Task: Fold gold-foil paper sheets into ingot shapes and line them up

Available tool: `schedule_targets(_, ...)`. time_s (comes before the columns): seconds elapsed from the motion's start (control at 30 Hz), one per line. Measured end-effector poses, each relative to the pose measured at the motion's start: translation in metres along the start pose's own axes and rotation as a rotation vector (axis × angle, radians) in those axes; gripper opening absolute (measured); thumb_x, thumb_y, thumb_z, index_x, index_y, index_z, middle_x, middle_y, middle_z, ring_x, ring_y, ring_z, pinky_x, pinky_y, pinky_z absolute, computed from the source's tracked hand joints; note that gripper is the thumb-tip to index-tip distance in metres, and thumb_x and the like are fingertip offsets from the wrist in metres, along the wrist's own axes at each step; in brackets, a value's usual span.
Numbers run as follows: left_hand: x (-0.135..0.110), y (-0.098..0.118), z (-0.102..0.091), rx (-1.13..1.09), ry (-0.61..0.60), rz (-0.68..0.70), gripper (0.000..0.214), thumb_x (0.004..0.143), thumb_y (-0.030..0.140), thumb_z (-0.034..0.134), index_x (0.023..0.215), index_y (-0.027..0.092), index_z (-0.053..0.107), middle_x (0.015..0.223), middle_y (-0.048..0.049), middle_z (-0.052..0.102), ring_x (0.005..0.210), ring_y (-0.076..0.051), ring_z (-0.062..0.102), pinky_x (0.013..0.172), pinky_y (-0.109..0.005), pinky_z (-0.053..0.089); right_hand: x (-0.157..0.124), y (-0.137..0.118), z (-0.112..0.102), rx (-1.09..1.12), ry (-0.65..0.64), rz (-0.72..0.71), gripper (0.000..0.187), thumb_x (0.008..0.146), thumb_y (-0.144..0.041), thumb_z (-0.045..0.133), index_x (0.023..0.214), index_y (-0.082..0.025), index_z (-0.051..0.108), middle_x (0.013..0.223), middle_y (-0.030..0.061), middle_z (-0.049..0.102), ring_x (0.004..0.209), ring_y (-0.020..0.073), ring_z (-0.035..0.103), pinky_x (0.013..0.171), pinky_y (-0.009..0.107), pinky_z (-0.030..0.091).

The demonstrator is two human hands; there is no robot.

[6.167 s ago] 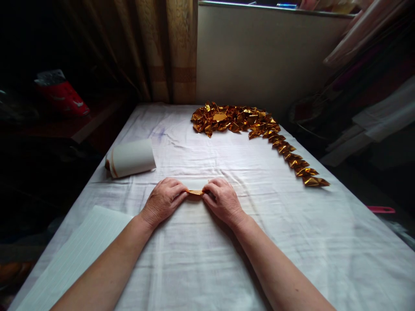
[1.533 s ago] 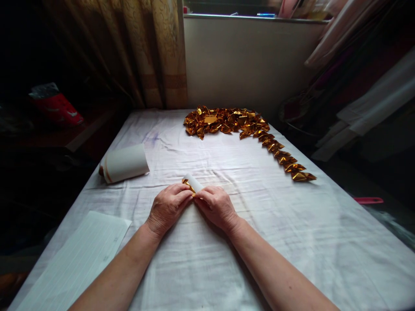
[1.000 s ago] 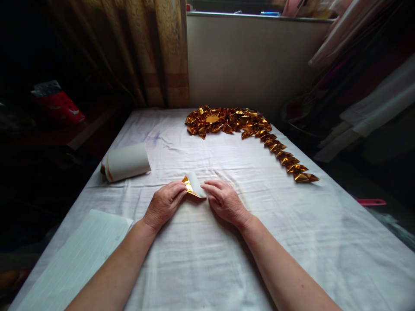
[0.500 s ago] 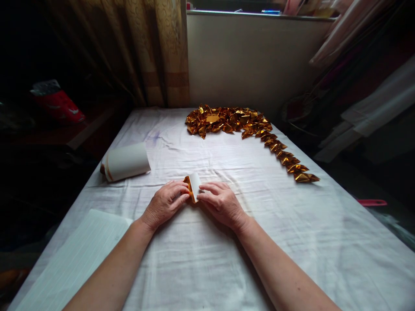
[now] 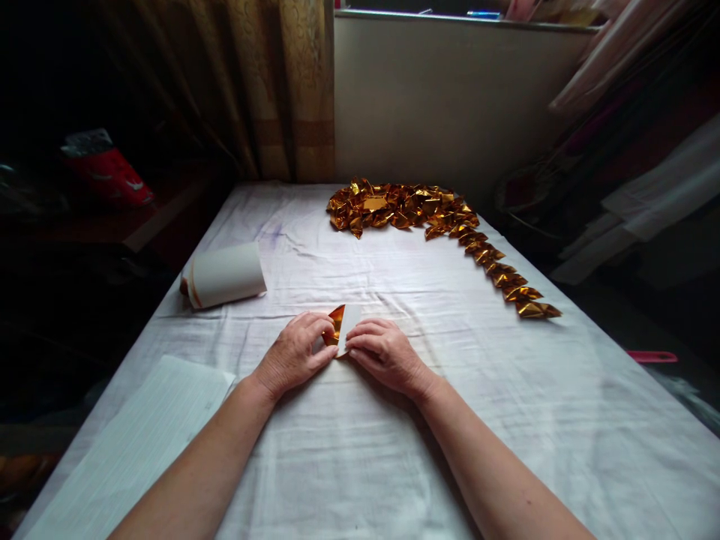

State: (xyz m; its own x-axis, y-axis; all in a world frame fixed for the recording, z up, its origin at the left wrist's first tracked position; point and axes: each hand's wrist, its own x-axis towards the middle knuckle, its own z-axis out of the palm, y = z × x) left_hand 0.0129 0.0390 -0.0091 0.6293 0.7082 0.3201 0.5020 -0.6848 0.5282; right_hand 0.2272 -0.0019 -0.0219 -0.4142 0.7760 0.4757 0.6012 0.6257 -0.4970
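Note:
A small piece of foil paper (image 5: 352, 319), shiny gold on one face and white on the other, lies partly folded on the cloth in front of me. My left hand (image 5: 295, 351) grips its gold left side between thumb and curled fingers. From the other side, my right hand (image 5: 388, 352) presses closed fingertips onto the white part. The fingers cover some of the paper's lower edge. Farther back, a heap of folded gold foil pieces (image 5: 394, 206) trails off to the right in an overlapping row (image 5: 500, 274).
A curled white sheet or roll (image 5: 228, 276) rests at the table's left edge. Nearer me is a lined paper sheet (image 5: 140, 435). White cloth (image 5: 478, 450) covers the table. A red container (image 5: 109, 172) stands on dark furniture at left; a pink handle (image 5: 652, 356) shows beyond the right edge.
The foil paper has opened out somewhat, showing a gold triangle beside the white face. Both hands have shifted slightly on it. The whole view has moved a little.

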Motion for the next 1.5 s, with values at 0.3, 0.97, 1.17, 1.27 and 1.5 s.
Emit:
schedule_targets(0.3,0.001,0.001,-0.001,-0.025,-0.035,0.023,0.008,0.086,0.025,0.066,0.085,0.022,0.059,0.110,-0.0042,0.065,0.109,-0.021,0.057,0.100,-0.040,0.045,0.003,-0.002,0.009,-0.031,0.077,0.204,0.008,0.086,-0.023,0.068,0.078,-0.023,0.070,0.088,0.0014,0.073,0.086,0.0179,0.063,0.084,0.036,0.044)
schedule_targets(0.97,0.001,0.002,-0.002,-0.060,-0.052,-0.003,0.011,0.085,0.029,0.069,0.083,0.022,0.059,0.109,-0.0037,0.065,0.110,-0.021,0.056,0.100,-0.039,0.045,0.008,-0.014,0.015,-0.106,0.080,0.342,0.011,0.082,-0.021,0.071,0.073,-0.022,0.065,0.087,0.0014,0.069,0.090,0.0193,0.059,0.084,0.035,0.037)
schedule_targets(1.17,0.002,0.005,-0.002,-0.045,-0.031,-0.012,0.010,0.082,0.026,0.069,0.083,0.022,0.060,0.107,-0.0041,0.065,0.109,-0.022,0.057,0.099,-0.040,0.046,0.008,-0.013,0.016,-0.120,0.071,0.348,0.011,0.083,-0.022,0.069,0.074,-0.023,0.065,0.088,0.0013,0.069,0.091,0.0192,0.058,0.084,0.035,0.037)
schedule_targets(1.27,0.002,0.007,-0.001,-0.035,-0.016,-0.018,0.010,0.081,0.023,0.069,0.081,0.022,0.059,0.107,-0.0041,0.065,0.109,-0.022,0.058,0.099,-0.040,0.046,0.009,-0.013,0.017,-0.125,0.073,0.353,0.011,0.083,-0.023,0.069,0.074,-0.023,0.065,0.088,0.0015,0.069,0.091,0.0200,0.058,0.083,0.035,0.037)
schedule_targets(1.5,0.002,0.009,0.001,-0.032,0.019,-0.035,0.012,0.078,0.021,0.069,0.079,0.022,0.057,0.106,-0.0029,0.065,0.107,-0.021,0.058,0.098,-0.039,0.047,0.008,-0.015,0.017,-0.146,0.081,0.374,0.008,0.082,-0.025,0.071,0.079,-0.024,0.064,0.093,0.0024,0.068,0.095,0.0219,0.057,0.085,0.037,0.037)
